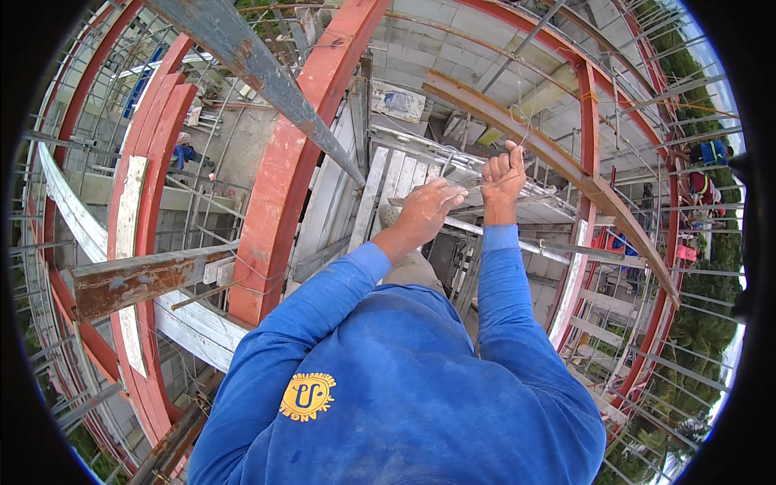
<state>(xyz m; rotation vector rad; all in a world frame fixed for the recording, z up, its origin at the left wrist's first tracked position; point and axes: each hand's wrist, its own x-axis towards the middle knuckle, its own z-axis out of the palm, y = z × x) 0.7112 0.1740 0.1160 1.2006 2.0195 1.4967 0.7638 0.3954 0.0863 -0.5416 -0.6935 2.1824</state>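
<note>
My left hand [426,212] is in front of my chest, fingers bent and pressed together around one end of a thin wire [478,187]. A little to its right and slightly farther out, my right hand [503,179] is closed in a fist on the same wire, thumb side up. The wire spans the short gap between the hands, and a loose curl seems to rise above the right fist. A grey edge shows just left of my left hand; whether it is held or lies behind cannot be made out.
Red steel beams [279,194] stand to my left, with a grey pole [267,77] slanting across them. A rusty brown beam [558,158] curves past on the right. Planks [390,182] lie below my feet. Co-workers [184,150] are at far left and far right [711,152] amid scaffolding.
</note>
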